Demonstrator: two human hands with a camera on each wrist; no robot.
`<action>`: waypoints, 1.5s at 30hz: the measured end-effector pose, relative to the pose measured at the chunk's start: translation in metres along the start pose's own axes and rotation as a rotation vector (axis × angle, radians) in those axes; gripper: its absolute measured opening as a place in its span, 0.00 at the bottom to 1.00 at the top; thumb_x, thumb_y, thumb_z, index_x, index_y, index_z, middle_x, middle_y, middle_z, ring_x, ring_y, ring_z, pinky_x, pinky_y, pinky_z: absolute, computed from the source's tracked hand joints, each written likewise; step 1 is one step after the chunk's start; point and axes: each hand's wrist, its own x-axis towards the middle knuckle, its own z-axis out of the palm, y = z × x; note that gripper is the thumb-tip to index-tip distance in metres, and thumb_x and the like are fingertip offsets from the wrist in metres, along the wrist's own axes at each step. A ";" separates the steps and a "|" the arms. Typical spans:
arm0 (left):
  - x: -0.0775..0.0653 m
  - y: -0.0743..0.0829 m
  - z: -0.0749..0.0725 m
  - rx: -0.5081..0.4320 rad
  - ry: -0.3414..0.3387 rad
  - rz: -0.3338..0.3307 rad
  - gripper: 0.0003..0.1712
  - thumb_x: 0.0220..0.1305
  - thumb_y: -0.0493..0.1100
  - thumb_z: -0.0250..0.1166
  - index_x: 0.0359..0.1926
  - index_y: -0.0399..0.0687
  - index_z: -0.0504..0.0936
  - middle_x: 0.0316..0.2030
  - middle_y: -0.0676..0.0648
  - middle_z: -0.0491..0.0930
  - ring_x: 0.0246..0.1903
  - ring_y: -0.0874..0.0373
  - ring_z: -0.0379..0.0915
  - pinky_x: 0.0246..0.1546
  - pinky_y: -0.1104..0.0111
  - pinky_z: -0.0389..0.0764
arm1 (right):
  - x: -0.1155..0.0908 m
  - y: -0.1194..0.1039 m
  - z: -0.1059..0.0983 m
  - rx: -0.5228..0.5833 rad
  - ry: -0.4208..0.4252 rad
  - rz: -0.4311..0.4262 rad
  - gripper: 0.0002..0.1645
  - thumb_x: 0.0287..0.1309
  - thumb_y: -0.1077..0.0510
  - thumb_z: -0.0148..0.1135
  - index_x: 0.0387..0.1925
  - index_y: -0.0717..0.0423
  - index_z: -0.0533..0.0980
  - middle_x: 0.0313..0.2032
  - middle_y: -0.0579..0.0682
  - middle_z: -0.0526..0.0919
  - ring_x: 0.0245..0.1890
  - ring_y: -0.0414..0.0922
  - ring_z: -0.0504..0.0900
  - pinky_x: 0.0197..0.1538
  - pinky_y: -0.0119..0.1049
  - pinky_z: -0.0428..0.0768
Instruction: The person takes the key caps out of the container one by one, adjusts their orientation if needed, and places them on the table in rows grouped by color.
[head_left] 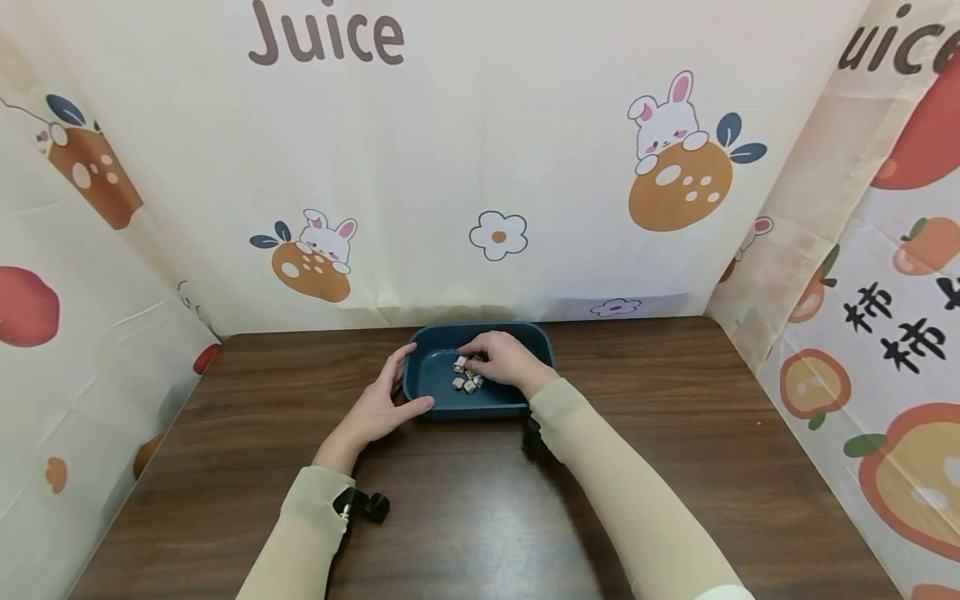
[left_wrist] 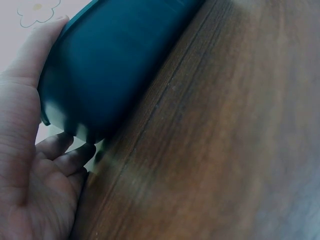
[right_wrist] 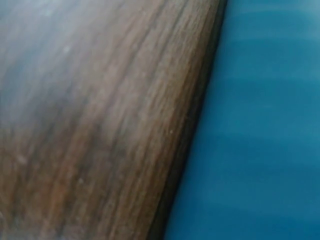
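A dark blue rectangular tray (head_left: 472, 412) stands near the back edge of the table. Inside it lies a loose group of small pale cubes (head_left: 468, 386) with darker marks on some sides. My left hand (head_left: 378, 406) spreads around the tray's left end, thumb by the front corner and fingers along the left rim. In the left wrist view, straight fingers of this left hand (left_wrist: 32, 145) touch the tray's wall (left_wrist: 115, 55). Over the tray, my right hand (head_left: 504, 360) has bent fingers down at the cubes; its fingertips partly cover them, and whether one is pinched is unclear.
Beneath everything is a brown wood-grain table (head_left: 450, 500). A printed cloth (head_left: 450, 150) hangs behind and at both sides. The right wrist view holds only the tray's blue wall (right_wrist: 255, 140) and table surface, blurred.
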 end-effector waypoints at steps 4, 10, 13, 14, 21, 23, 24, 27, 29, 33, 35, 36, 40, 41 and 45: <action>0.000 0.000 0.000 0.002 -0.001 0.000 0.56 0.70 0.61 0.76 0.87 0.71 0.50 0.84 0.37 0.59 0.82 0.35 0.57 0.77 0.33 0.60 | 0.000 0.000 0.000 0.003 -0.001 0.002 0.18 0.76 0.57 0.69 0.63 0.54 0.87 0.58 0.51 0.89 0.60 0.48 0.86 0.69 0.46 0.80; 0.000 -0.001 0.000 0.003 -0.001 0.004 0.56 0.70 0.61 0.75 0.87 0.72 0.50 0.83 0.37 0.59 0.81 0.35 0.57 0.77 0.33 0.61 | 0.001 0.000 0.001 0.017 0.004 -0.007 0.17 0.75 0.58 0.70 0.61 0.55 0.88 0.56 0.50 0.90 0.58 0.47 0.86 0.67 0.45 0.82; -0.001 -0.001 0.000 0.002 -0.002 0.006 0.56 0.71 0.60 0.75 0.87 0.72 0.50 0.83 0.36 0.60 0.81 0.34 0.57 0.77 0.33 0.60 | 0.001 0.000 0.001 0.014 0.004 -0.010 0.16 0.75 0.58 0.70 0.60 0.54 0.89 0.55 0.50 0.90 0.57 0.47 0.86 0.66 0.45 0.82; -0.001 -0.001 0.000 0.001 -0.001 0.006 0.56 0.71 0.60 0.75 0.87 0.72 0.50 0.83 0.36 0.60 0.81 0.34 0.57 0.77 0.33 0.60 | 0.001 0.000 0.001 0.012 0.002 -0.007 0.16 0.75 0.58 0.70 0.59 0.54 0.89 0.55 0.50 0.90 0.57 0.47 0.86 0.67 0.45 0.82; 0.000 -0.001 -0.001 0.002 0.000 0.008 0.55 0.71 0.60 0.75 0.87 0.71 0.50 0.83 0.36 0.60 0.81 0.34 0.58 0.77 0.33 0.61 | 0.001 -0.001 0.001 0.013 -0.005 0.006 0.13 0.76 0.57 0.70 0.57 0.53 0.89 0.54 0.49 0.89 0.54 0.46 0.84 0.66 0.45 0.81; 0.000 -0.001 -0.001 0.002 0.001 0.007 0.55 0.71 0.60 0.75 0.87 0.71 0.50 0.83 0.36 0.61 0.81 0.34 0.58 0.77 0.34 0.61 | 0.000 -0.002 0.001 0.012 -0.002 0.010 0.13 0.77 0.56 0.69 0.56 0.53 0.89 0.53 0.49 0.88 0.53 0.46 0.84 0.66 0.45 0.82; 0.000 -0.001 -0.001 0.003 0.002 0.006 0.55 0.71 0.60 0.75 0.87 0.72 0.50 0.83 0.36 0.61 0.81 0.34 0.58 0.77 0.34 0.61 | 0.000 -0.002 0.001 0.012 0.001 0.014 0.13 0.77 0.56 0.69 0.56 0.53 0.89 0.53 0.49 0.88 0.52 0.46 0.83 0.65 0.44 0.82; -0.001 -0.001 -0.001 0.005 0.004 0.005 0.55 0.71 0.60 0.75 0.87 0.72 0.51 0.83 0.36 0.61 0.81 0.34 0.58 0.77 0.34 0.61 | -0.001 -0.003 0.001 0.025 0.009 0.034 0.13 0.78 0.54 0.68 0.56 0.53 0.88 0.52 0.49 0.87 0.51 0.45 0.82 0.63 0.44 0.82; -0.001 -0.001 0.000 0.008 0.005 0.003 0.55 0.70 0.61 0.75 0.86 0.74 0.51 0.83 0.36 0.60 0.81 0.34 0.58 0.77 0.34 0.61 | -0.002 -0.003 0.000 0.036 0.017 0.046 0.13 0.78 0.53 0.67 0.57 0.53 0.87 0.52 0.49 0.86 0.50 0.45 0.82 0.63 0.43 0.83; -0.001 -0.001 0.000 0.009 0.007 -0.001 0.55 0.70 0.62 0.75 0.86 0.75 0.51 0.84 0.37 0.59 0.81 0.34 0.57 0.77 0.33 0.61 | -0.002 -0.002 0.000 0.056 0.032 0.057 0.13 0.80 0.52 0.66 0.57 0.53 0.85 0.51 0.49 0.85 0.51 0.45 0.82 0.62 0.43 0.83; -0.002 0.000 0.000 0.010 0.008 -0.005 0.55 0.70 0.62 0.75 0.86 0.76 0.51 0.84 0.37 0.58 0.81 0.33 0.57 0.77 0.33 0.60 | -0.001 -0.002 0.001 0.071 0.036 0.061 0.13 0.80 0.52 0.65 0.57 0.52 0.85 0.51 0.48 0.86 0.51 0.44 0.83 0.63 0.43 0.83; -0.002 0.000 0.000 0.010 0.007 -0.006 0.55 0.70 0.62 0.75 0.87 0.75 0.51 0.84 0.37 0.58 0.81 0.33 0.56 0.77 0.33 0.60 | -0.001 -0.002 0.001 0.081 0.036 0.063 0.14 0.80 0.51 0.65 0.58 0.52 0.84 0.51 0.48 0.86 0.50 0.44 0.83 0.63 0.43 0.83; -0.003 0.001 0.000 0.008 0.008 -0.006 0.55 0.70 0.61 0.75 0.87 0.73 0.51 0.84 0.37 0.58 0.81 0.34 0.57 0.77 0.33 0.61 | -0.001 -0.002 0.001 0.120 0.043 0.076 0.14 0.81 0.50 0.64 0.59 0.51 0.83 0.50 0.47 0.88 0.48 0.43 0.83 0.62 0.42 0.84; -0.003 0.001 0.000 0.007 0.009 -0.005 0.55 0.70 0.61 0.75 0.87 0.73 0.51 0.84 0.37 0.58 0.81 0.34 0.57 0.77 0.34 0.61 | -0.001 -0.002 0.001 0.130 0.048 0.075 0.15 0.81 0.50 0.64 0.59 0.51 0.83 0.50 0.47 0.88 0.47 0.43 0.84 0.61 0.42 0.84; -0.003 0.000 -0.001 0.013 0.008 0.005 0.55 0.70 0.61 0.75 0.87 0.72 0.51 0.84 0.36 0.58 0.81 0.33 0.57 0.77 0.33 0.61 | -0.002 -0.003 -0.001 0.161 0.084 0.066 0.15 0.81 0.50 0.63 0.60 0.51 0.82 0.49 0.46 0.88 0.46 0.42 0.84 0.60 0.42 0.85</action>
